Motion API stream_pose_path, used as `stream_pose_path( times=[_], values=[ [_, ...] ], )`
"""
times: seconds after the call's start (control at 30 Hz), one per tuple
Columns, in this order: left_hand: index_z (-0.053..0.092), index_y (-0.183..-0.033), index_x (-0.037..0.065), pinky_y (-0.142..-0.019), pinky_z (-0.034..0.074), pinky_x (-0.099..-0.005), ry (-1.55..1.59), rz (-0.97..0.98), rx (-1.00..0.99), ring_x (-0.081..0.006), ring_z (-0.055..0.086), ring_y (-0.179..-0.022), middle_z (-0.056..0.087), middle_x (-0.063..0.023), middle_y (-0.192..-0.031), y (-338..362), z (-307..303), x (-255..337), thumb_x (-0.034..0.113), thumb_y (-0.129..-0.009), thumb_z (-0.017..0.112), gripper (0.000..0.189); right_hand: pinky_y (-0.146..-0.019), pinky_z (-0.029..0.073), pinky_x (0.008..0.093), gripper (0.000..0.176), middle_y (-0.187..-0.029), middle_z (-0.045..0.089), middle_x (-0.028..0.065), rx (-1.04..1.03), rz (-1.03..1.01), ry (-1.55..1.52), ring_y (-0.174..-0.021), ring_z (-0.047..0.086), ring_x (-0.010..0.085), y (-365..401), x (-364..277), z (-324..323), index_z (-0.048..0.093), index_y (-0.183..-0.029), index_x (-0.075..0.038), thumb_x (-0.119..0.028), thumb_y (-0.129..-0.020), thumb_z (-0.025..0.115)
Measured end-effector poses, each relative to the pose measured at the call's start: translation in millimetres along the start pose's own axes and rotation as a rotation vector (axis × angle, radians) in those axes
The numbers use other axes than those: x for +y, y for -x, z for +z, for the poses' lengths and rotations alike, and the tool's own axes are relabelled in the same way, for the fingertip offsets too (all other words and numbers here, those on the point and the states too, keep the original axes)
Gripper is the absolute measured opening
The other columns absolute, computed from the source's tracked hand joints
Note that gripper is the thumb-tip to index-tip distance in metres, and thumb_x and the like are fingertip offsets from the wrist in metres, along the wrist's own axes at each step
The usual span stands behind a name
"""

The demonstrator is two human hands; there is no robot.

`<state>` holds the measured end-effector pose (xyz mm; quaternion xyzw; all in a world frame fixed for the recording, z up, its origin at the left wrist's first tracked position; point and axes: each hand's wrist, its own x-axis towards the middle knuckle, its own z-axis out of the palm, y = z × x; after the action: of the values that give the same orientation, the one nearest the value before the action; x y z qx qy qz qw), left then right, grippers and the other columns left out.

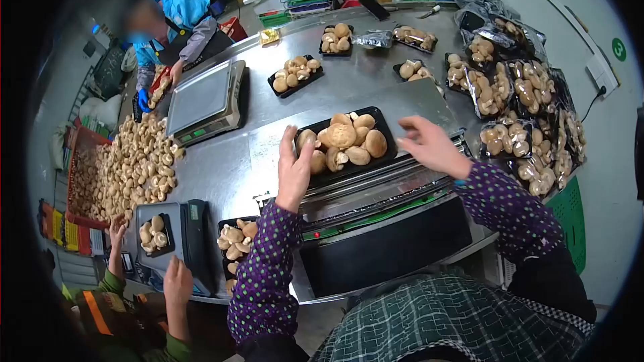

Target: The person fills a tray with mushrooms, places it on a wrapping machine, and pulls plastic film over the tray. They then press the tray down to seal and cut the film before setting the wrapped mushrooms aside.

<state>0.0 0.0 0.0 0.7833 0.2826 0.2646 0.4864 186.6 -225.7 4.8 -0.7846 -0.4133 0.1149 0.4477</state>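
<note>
A black tray (381, 121) full of brown mushrooms (341, 136) sits before me at the wrapping machine (382, 188). At its left end is my left hand (293, 169), thumb and fingers stretched apart beside the mushrooms. My right hand (433, 149) is off the tray's right end, with fingers apart and nothing in them. Just left of my left forearm, another mushroom tray (236, 238) stands partly hidden by my sleeve.
Wrapped mushroom packs (513, 137) are piled at the right. Several filled trays (295, 75) stand farther back. Leftward are a scale (201, 104), loose mushrooms (137, 161) and a red crate (84, 137). One co-worker's hands flank a tray on another scale (191, 241); a second person (178, 27) works across the table.
</note>
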Motion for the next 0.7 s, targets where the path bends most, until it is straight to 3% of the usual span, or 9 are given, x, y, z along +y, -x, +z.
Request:
stream_pose_path(
  times=[0.07,0.17,0.23,0.37,0.43,0.5,0.57,0.67,0.7],
  values=[
    [0.046,-0.122,-0.006,-0.099,0.036,-0.0369,-0.194,0.07,0.113,-0.0334,0.047,-0.116,0.051,-0.0241,-0.121,9,-30,-12,0.028,-0.085,0.06,0.051,-0.074,0.05,0.0367,0.034,-0.093,0.064,0.0187,0.09,-0.084,-0.011,-0.079,0.064,0.0295,6,6,-14,0.063,-0.101,-0.005,-0.032,-0.08,0.063],
    [0.064,-0.07,-0.001,-0.056,0.048,-0.0388,-0.858,0.125,0.047,-0.0329,0.06,-0.055,0.061,-0.0179,-0.062,80,-49,9,0.03,-0.077,0.066,0.032,-0.066,0.049,0.0372,0.031,-0.071,0.064,0.0152,-0.118,0.198,0.407,-0.068,0.063,0.0304,43,-7,-61,0.068,-0.077,-0.004,-0.035,-0.078,0.063],
    [0.066,-0.062,0.0,-0.054,0.047,-0.041,-0.938,0.076,-0.009,-0.0338,0.059,-0.052,0.057,-0.0173,-0.052,91,-57,11,0.042,-0.076,0.061,0.045,-0.061,0.048,0.0374,0.035,-0.059,0.06,0.0136,-0.413,0.31,0.655,-0.063,0.062,0.031,41,-12,-51,0.067,-0.064,-0.005,-0.037,-0.076,0.064],
    [0.066,-0.064,-0.001,-0.053,0.046,-0.0398,-1.068,-0.017,-0.195,-0.0328,0.06,-0.054,0.057,-0.0191,-0.055,92,-46,3,0.039,-0.078,0.06,0.042,-0.059,0.048,0.0386,0.038,-0.059,0.06,0.016,-0.46,0.326,0.527,-0.063,0.062,0.0306,27,-5,-33,0.067,-0.062,-0.003,-0.039,-0.075,0.065],
    [0.061,-0.061,-0.004,-0.05,0.046,-0.0369,-0.621,0.015,-0.133,-0.0287,0.059,-0.05,0.055,-0.0217,-0.053,85,-39,-6,0.033,-0.079,0.059,0.042,-0.05,0.045,0.0306,0.032,-0.06,0.06,0.0103,-0.458,0.421,0.071,-0.053,0.059,0.02,32,5,-39,0.061,-0.067,-0.001,-0.029,-0.083,0.06],
    [0.057,-0.064,-0.001,-0.047,0.04,-0.0268,-0.056,-0.519,-0.376,-0.0172,0.053,-0.047,0.055,-0.0067,-0.053,99,-61,28,0.021,-0.087,0.052,0.032,-0.042,0.04,0.0225,0.026,-0.063,0.058,0.0046,-0.515,0.676,-0.399,-0.048,0.053,0.01,57,-22,-61,0.054,-0.071,-0.005,-0.022,-0.09,0.052],
    [0.05,-0.068,0.001,-0.045,0.04,-0.0263,0.52,-0.74,-0.394,-0.0176,0.048,-0.044,0.046,-0.0071,-0.05,121,-79,48,0.017,-0.088,0.049,0.026,-0.037,0.04,0.0255,0.029,-0.057,0.056,0.011,-0.484,0.762,-0.728,-0.04,0.05,0.0138,77,-59,-74,0.05,-0.065,-0.002,-0.018,-0.089,0.051],
    [0.046,-0.07,0.003,-0.047,0.047,-0.0326,0.966,-0.126,-0.175,-0.0215,0.051,-0.048,0.047,-0.0103,-0.054,77,-77,89,0.023,-0.09,0.048,0.029,-0.038,0.041,0.0307,0.029,-0.059,0.056,0.0175,-0.334,0.142,-1.09,-0.045,0.053,0.0243,22,-85,-73,0.046,-0.063,-0.006,-0.02,-0.087,0.052],
    [0.051,-0.076,0.001,-0.057,0.051,-0.0324,0.968,-0.036,0.073,-0.0218,0.056,-0.059,0.054,-0.0131,-0.063,50,-72,87,0.022,-0.092,0.045,0.027,-0.044,0.045,0.0313,0.029,-0.069,0.059,0.0189,-0.15,0.142,-1.263,-0.054,0.057,0.0259,-10,-89,-58,0.044,-0.063,-0.007,-0.019,-0.089,0.05]
  ],
)
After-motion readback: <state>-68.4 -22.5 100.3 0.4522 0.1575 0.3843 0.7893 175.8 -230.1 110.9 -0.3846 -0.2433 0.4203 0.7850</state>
